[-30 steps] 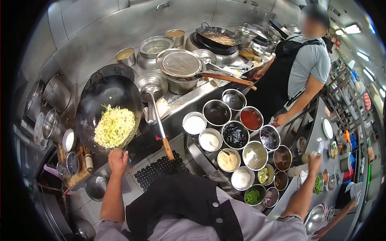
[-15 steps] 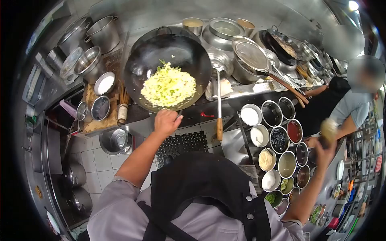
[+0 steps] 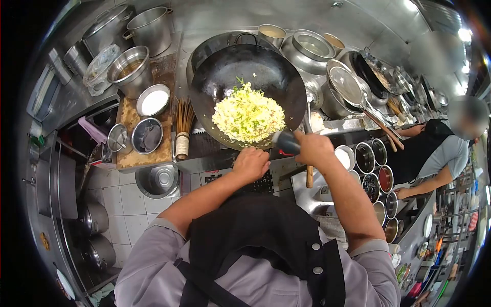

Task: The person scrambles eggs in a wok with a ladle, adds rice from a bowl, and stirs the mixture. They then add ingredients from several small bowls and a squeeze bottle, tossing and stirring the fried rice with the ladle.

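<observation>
A large black wok (image 3: 220, 77) sits on the stove with fried rice (image 3: 248, 112) heaped in it, yellow with green bits. My left hand (image 3: 250, 165) is closed at the wok's near rim; the handle it seems to grip is covered by the fingers. Over the wok's right front edge, my right hand (image 3: 314, 149) holds a dark cylindrical container (image 3: 286, 143), tipped sideways toward the rice and blurred. Behind that hand a long-handled perforated ladle (image 3: 310, 176) lies with its wooden grip pointing toward me.
A bamboo brush (image 3: 182, 138) and metal bowls (image 3: 147, 135) stand on a wooden board left of the wok. Round seasoning tins (image 3: 365, 157) are at the right, partly behind my forearm. Strainers (image 3: 346, 86) rest on pots further back. A co-worker (image 3: 434, 153) stands at the far right.
My right hand has swung from above the seasoning tins at the right to the wok's front edge, with the container now tipped. My left hand stays at the rim. The view has shifted.
</observation>
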Demonstrator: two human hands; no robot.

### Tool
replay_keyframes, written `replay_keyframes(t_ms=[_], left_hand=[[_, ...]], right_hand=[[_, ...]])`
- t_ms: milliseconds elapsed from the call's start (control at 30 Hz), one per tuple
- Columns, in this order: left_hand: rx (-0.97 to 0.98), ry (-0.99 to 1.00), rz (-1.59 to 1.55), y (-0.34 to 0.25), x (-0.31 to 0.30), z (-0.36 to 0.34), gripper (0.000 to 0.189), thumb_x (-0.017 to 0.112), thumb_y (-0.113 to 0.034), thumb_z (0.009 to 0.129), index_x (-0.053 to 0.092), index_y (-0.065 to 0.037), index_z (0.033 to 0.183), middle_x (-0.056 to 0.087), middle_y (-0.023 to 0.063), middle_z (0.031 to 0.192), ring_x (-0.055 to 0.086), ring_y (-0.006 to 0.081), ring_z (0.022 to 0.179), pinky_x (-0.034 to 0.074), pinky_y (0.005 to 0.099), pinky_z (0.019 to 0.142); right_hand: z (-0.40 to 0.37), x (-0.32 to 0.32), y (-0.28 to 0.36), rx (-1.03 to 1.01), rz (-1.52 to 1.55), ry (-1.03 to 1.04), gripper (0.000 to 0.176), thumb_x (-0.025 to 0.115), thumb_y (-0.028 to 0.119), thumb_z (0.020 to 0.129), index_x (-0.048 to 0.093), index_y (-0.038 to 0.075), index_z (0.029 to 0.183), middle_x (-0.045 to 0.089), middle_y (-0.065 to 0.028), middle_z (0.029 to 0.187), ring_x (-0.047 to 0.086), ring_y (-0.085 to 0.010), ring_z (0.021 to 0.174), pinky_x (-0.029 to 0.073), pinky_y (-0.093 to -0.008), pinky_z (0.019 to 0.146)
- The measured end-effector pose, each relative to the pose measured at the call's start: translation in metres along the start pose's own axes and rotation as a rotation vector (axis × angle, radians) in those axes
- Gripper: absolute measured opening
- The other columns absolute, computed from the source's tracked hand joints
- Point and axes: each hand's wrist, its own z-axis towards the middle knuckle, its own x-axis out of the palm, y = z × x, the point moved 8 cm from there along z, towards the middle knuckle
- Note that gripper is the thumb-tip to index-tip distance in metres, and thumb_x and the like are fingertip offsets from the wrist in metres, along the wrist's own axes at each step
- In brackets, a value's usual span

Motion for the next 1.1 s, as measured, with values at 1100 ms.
replay_keyframes(t_ms=[1100], left_hand=[[-0.141, 0.154, 0.181, 0.000, 0.032, 0.018, 0.041, 0.069, -0.034, 0.095, 0.057, -0.003, 0.072, 0.060, 0.0212, 0.071, 0.059, 0.0449, 0.069, 0.044, 0.0549, 0.064]], right_hand=[[-0.335, 0.125, -0.272, 0.471, 1.543, -1.099, 0.093, 0.090, 0.021, 0.072, 0.044, 0.005, 0.151, 0.061, -0.0085, 0.136, 0.058, -0.0205, 0.126, 0.043, -0.0376, 0.110]])
